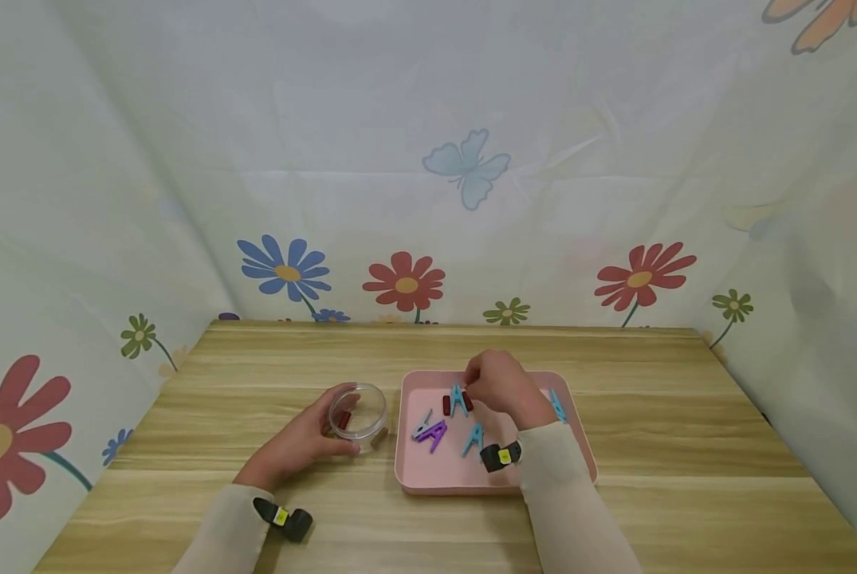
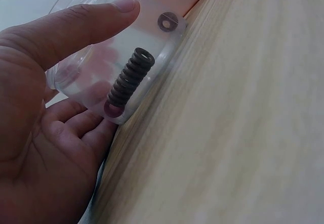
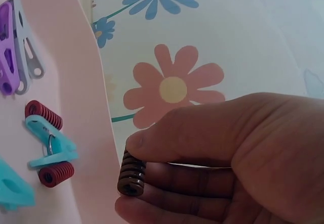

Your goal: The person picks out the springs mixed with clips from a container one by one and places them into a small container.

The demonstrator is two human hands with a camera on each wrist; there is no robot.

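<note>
Over the tray, right hand pinches a spring; left hand grips a container.

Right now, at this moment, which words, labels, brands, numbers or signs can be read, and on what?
Readable text: none in any view.
Left yellow patch, on the left black wrist device: too small to tell any marking.
Right yellow patch, on the right black wrist device: likewise.
Springs, clear container, pink tray, clothespins: no lettering visible.
</note>
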